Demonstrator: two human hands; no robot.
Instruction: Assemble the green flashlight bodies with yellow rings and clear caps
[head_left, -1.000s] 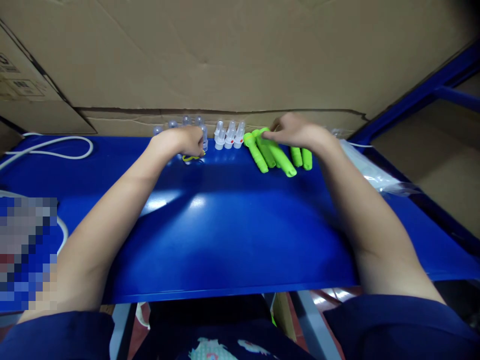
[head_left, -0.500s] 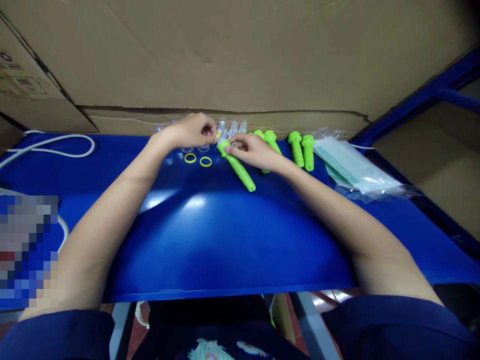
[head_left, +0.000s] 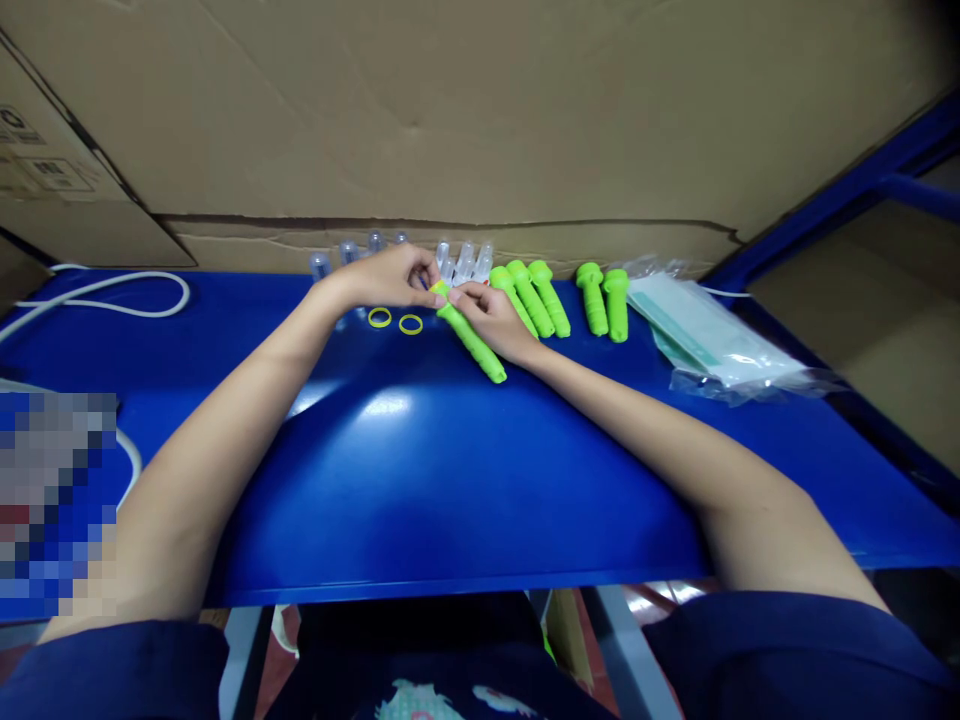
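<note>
My right hand is wrapped round the upper part of a bright green torch body, which slants down to the right over the table. A small yellow ring shows at the torch's head end. My left hand pinches at that ring, its thumb and fingertips against the head end. Two more yellow rings, the left one and the right one, lie flat on the table below my left hand. Behind my hands stand several clear plastic pieces, partly hidden by my fingers.
Several green torch bodies lie right of my hands, and two others farther right. Clear dark-tipped pieces stand at the back left. A plastic-wrapped packet rests on the blue table at right; a white cable loops at left.
My left hand has moved slightly down and brought the yellow ring onto the torch's head end. My right hand has shifted a little down and left, with its fingers further round the torch body.
</note>
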